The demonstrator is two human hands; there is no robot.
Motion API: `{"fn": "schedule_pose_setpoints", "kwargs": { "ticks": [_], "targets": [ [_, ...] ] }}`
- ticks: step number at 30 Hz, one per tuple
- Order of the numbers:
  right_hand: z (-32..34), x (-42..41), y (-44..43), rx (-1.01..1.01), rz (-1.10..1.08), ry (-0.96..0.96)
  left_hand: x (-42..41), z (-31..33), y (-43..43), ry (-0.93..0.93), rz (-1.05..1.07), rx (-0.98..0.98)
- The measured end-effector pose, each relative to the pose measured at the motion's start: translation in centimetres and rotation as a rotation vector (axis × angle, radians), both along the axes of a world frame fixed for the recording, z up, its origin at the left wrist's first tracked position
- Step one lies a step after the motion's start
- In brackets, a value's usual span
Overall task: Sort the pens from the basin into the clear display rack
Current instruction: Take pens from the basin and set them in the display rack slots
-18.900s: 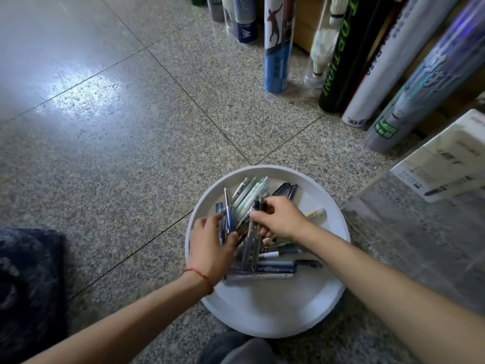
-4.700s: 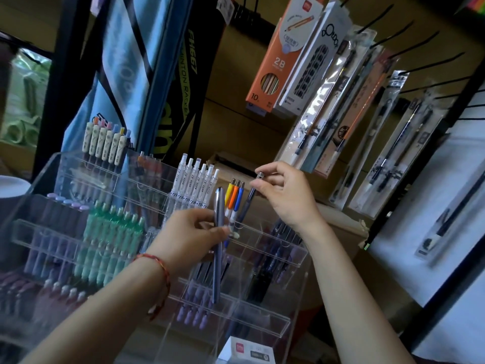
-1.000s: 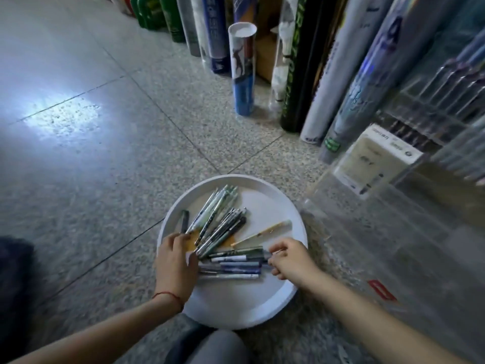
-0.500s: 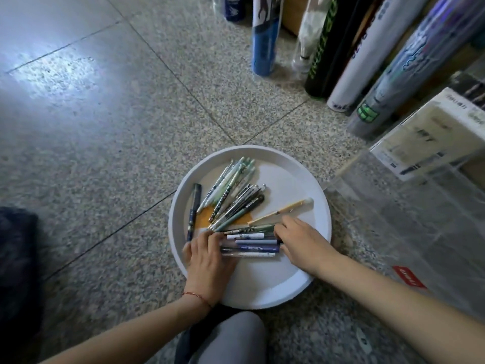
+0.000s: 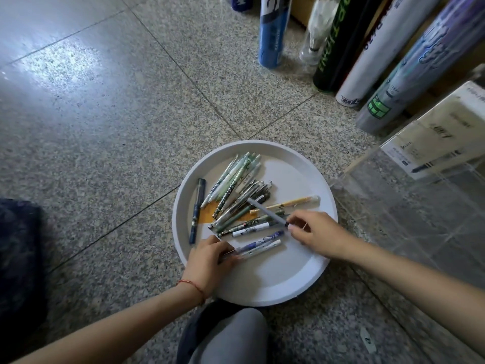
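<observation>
now the white basin [image 5: 301, 290] sits on the floor, with pens [image 5: 236, 195] heaped toward its 11 o'clock side. the right hand [image 5: 319, 233], at the basin's 3 o'clock, pinches one end of a grey pen [image 5: 266, 211] that slants toward 10 o'clock. the left hand [image 5: 207, 261], at 8 o'clock, curls its fingers on two blue-and-white pens [image 5: 262, 244]. the clear rack [image 5: 420, 219] stands just beside the basin at 3 o'clock.

The black tube [image 5: 338, 43] bears green lettering, perhaps "OPTION".

Shop: shuttlecock tubes [image 5: 273, 35] lined along granite floor [image 5: 131, 114], boxed stock [image 5: 441, 137]
</observation>
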State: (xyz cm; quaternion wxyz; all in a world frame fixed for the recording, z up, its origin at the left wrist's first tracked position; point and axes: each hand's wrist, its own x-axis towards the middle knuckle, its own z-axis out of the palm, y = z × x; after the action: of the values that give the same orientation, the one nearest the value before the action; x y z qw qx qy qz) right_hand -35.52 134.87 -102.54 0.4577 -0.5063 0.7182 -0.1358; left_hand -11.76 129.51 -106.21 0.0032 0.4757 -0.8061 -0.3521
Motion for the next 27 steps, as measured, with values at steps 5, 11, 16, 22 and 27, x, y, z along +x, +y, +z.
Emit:
{"fn": "schedule_pose_setpoints", "kwargs": {
  "ticks": [5, 11, 16, 22, 27],
  "targets": [
    [1.8, -0.1, -0.9, 0.202, -0.466, -0.607, -1.1, 3.1, -0.4, 0.209, 0.155, 0.149],
    [2.7, 0.1, -1.7, 0.263, -0.544, -0.786, -3.4, 5.8, -2.0, 0.543, 0.806, 0.712],
    [3.2, -0.3, -2.1, 0.236, -0.593, -0.902, -4.6, 6.6, -3.4, 0.717, 0.889, 0.823],
    [5.1, -1.7, -2.2, 0.136, -0.536, -0.912, -6.0, 7.7, -3.9, 0.715, 0.838, 0.767],
    [9.3, -2.9, -2.0, -0.061, -0.397, -0.6, -9.4, 11.4, -4.3, 0.789, 0.722, 1.27]
  ]
}}
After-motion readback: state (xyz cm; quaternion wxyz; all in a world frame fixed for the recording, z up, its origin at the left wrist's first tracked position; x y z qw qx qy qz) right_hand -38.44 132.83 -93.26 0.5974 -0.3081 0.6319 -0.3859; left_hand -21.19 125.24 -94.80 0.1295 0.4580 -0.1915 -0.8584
